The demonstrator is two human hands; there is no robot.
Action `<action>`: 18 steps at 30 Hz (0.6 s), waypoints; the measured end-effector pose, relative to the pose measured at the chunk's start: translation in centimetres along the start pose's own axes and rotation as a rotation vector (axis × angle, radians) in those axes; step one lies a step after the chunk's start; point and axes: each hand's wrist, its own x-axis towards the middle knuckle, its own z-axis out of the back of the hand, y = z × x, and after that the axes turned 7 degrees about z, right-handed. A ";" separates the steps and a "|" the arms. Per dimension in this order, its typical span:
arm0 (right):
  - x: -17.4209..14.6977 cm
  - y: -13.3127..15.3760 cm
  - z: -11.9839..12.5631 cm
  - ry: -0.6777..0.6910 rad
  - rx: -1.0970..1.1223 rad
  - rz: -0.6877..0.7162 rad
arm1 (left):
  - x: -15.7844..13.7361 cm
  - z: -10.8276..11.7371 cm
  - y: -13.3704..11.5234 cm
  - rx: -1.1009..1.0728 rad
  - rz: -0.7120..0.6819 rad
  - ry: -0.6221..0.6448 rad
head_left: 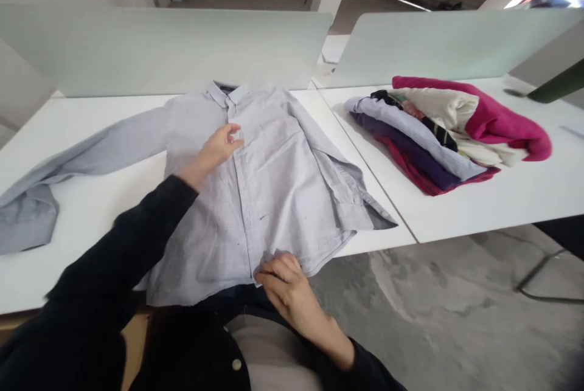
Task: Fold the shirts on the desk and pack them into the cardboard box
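Note:
A light grey-blue button-up shirt (274,178) lies face up, its collar away from me and its hem at the table's near edge. One sleeve stretches out to the left; the other lies folded along the right side. Above the upper placket is my left hand (219,146), fingers loosely curled with a gap between thumb and fingertips. My right hand (292,295) pinches the bottom hem where the placket ends, fingers pressed together on the cloth.
A pile of folded clothes (424,135) in pink, cream, light blue, purple and red sits on the right-hand white table (524,196). Frosted divider panels (196,50) stand along the back. A chair's metal leg (533,275) shows at the lower right.

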 end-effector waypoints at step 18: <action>-0.8 1.0 0.0 -0.223 -0.057 0.134 | -30.9 -8.2 3.7 -1.268 1.082 0.280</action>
